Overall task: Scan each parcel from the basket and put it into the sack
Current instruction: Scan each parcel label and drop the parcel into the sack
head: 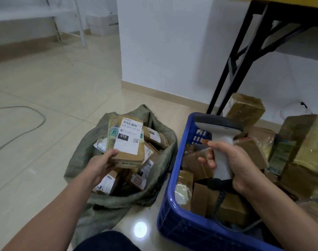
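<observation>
Pale tiled floor. The left hand grips a brown labelled cardboard parcel over the grey-green woven sack, at nine o'clock of the blue plastic basket. The right hand holds a grey handheld scanner. The heaped sack could shed the parcel.

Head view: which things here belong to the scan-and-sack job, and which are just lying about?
Job: left hand holding the labelled parcel over the sack; right hand gripping the scanner; blue basket with more parcels.
Lying about: grey cable on the floor; black table frame; white rack at the back.
</observation>
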